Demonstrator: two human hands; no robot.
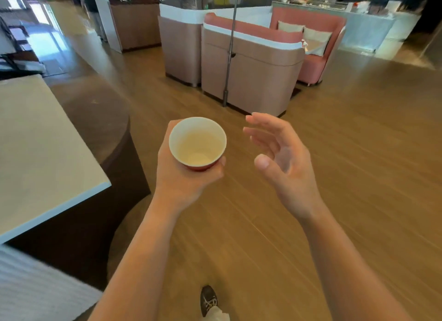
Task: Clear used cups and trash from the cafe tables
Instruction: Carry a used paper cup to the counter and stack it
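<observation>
Hands number 2. The left hand (184, 177) grips 1 red paper cup (197, 143), upright; the right hand (284, 162) hangs spread and empty just beside it.

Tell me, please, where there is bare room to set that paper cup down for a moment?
The table beside the left hand shows a bare pale top up to its white edge. The paper cup is in that hand; the right hand is open. The far counter looks cluttered, and the table between the pink sofas holds something, too blurred to name.
</observation>
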